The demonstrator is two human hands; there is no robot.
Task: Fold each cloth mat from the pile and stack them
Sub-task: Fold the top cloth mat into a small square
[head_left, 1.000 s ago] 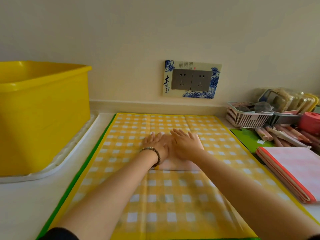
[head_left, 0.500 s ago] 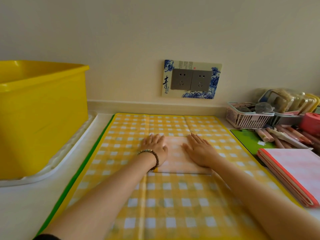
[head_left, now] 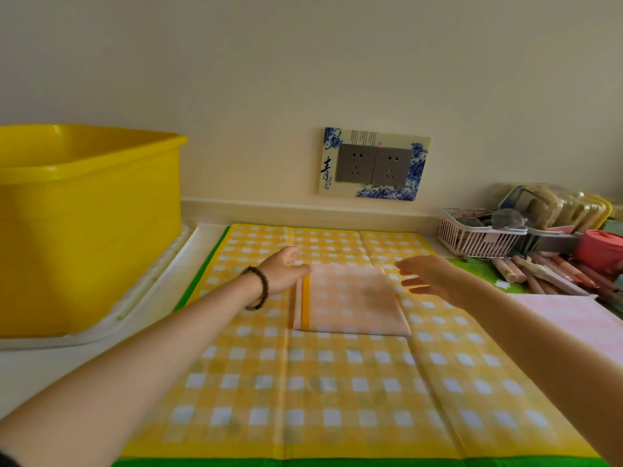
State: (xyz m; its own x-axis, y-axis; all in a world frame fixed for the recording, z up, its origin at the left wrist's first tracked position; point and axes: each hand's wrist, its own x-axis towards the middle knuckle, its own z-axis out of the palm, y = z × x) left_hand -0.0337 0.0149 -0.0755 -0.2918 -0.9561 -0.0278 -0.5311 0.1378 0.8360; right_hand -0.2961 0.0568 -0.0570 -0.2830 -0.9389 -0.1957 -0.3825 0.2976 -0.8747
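A folded pale orange checked mat point(head_left: 350, 301) with a yellow stripe along its left edge lies flat on the spread yellow checked mat point(head_left: 303, 382). My left hand point(head_left: 285, 271), a bead bracelet on its wrist, touches the folded mat's far left corner with relaxed fingers. Over the mat's right edge hovers my right hand point(head_left: 435, 276), fingers spread and holding nothing. A stack of pink folded mats point(head_left: 580, 318) sits at the right.
A big yellow tub point(head_left: 84, 224) stands on a white tray point(head_left: 141, 305) at the left. At the back right are a white basket point(head_left: 478, 235), several pens point(head_left: 546, 274) and a pink container point(head_left: 598, 251). A socket plate point(head_left: 374, 165) is on the wall.
Both hands slid apart from the middle of the folded mat to its two sides. My right hand has lifted off it; the left has moved to the far left corner.
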